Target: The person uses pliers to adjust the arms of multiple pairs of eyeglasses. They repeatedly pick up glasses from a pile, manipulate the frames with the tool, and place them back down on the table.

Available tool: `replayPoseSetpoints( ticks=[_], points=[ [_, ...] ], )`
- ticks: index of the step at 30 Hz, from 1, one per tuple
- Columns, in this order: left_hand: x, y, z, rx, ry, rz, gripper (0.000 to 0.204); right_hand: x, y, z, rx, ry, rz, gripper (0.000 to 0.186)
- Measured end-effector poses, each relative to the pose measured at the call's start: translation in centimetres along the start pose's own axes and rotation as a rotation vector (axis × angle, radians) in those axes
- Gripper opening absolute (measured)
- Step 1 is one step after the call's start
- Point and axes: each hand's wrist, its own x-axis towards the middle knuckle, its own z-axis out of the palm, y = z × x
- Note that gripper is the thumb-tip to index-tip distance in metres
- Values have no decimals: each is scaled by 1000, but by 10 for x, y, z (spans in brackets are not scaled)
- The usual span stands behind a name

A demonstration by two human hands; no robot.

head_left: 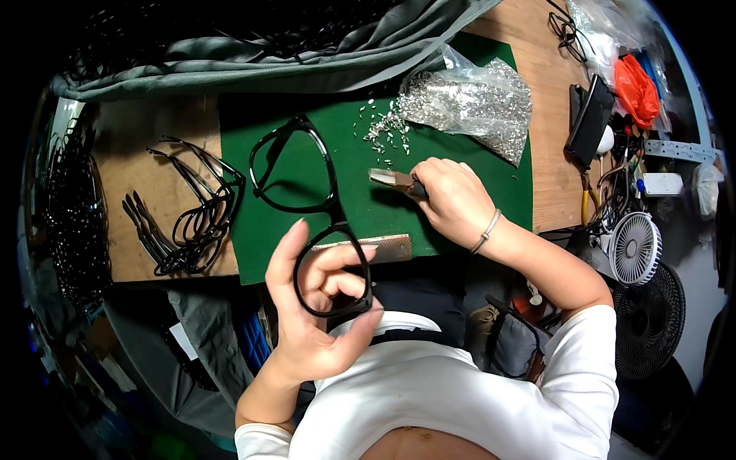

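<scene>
Where the frame (336, 213) is: held up in front of the green mat (253, 245), toward the person's side; one rim points away from the body and the other sits among the fingers; glossy black.
Left hand (303, 326): clamped on the frame, thumb at the outer end of the nearer rim, forefinger raised along its left side, other fingers curled behind and seen through it.
Right hand (456, 201): clamped round the handles of the pliers, resting over the mat, a thin bracelet (487, 232) at the wrist.
Pliers (392, 179): metal head out to the left, near the frame but apart from it.
Loose bits (391, 130): small, silvery, scattered on the mat beyond the pliers, just beside the bag's left end.
Bag (471, 100): clear plastic, full of similar bits, lying at the mat's far right.
Strip (395, 248): at the mat's near edge, partly behind the left hand.
Spare frames (188, 259): black, clustered on the wooden tabletop (552, 207), left of the mat.
Phone (590, 123): dark, right of the mat.
White fan (635, 249): beyond the right forearm.
</scene>
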Motion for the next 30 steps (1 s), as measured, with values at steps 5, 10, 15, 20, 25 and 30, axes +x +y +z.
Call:
replayPoseSetpoints(
  ticks=[5,10,15,20,25,30],
  points=[
    [10,-9,10,210,98,56,87,-20,-50,-46,812,-147,229,15],
    [14,-10,18,260,158,95,82,-25,-64,-36,985,-49,152,14],
    [12,-8,20,316,141,50,83,-27,-70,-24,1399,-1,283,18],
    [19,4,11,386,1,-17,83,-22,-59,-33,1409,-326,318,18],
    [19,11,6,213,-9,-74,86,-16,-66,-47,1301,-376,210,19],
    [18,12,5,236,-28,-61,86,-17,-65,-44,1398,-399,182,19]
  ],
)
